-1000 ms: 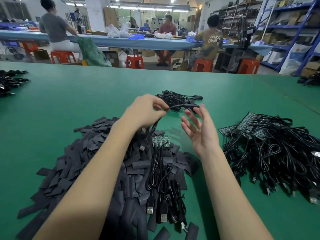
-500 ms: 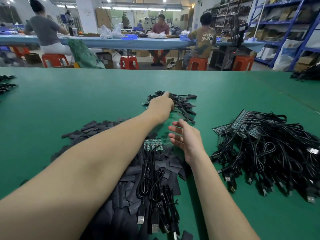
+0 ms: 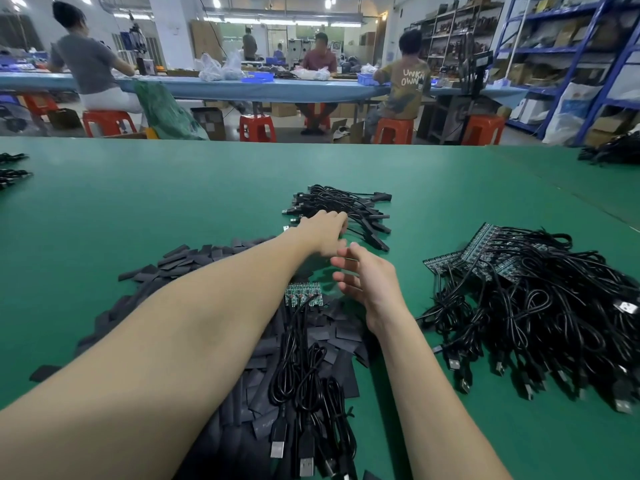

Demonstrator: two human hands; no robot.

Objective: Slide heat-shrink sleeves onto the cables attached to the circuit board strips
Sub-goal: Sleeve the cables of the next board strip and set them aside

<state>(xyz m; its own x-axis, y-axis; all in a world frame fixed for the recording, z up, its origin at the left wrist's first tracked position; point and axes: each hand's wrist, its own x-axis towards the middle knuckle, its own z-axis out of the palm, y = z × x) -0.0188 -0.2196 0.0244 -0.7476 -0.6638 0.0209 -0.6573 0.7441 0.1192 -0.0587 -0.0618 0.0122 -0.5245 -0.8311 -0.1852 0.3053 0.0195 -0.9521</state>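
Observation:
My left hand (image 3: 323,233) reaches palm down to the near edge of a small pile of sleeved cables (image 3: 349,204) at the table's middle, its fingers loose on the pile. Just behind it my right hand (image 3: 369,280) hovers with fingers spread and holds nothing. Under my forearms a short green circuit board strip (image 3: 304,294) lies with its black USB cables (image 3: 304,372) trailing toward me. They rest on a broad heap of flat black heat-shrink sleeves (image 3: 187,259). My left arm hides part of this heap.
A large tangle of black cables (image 3: 554,323) on board strips (image 3: 485,245) lies to the right on the green table (image 3: 173,188). Cable bundles sit at the far left edge (image 3: 12,168) and far right (image 3: 613,152). People work at a blue bench (image 3: 214,88) beyond.
My left hand carried the sleeved cable forward onto the far pile and now sits slightly back from it. My right hand let go, dropped lower and stayed spread.

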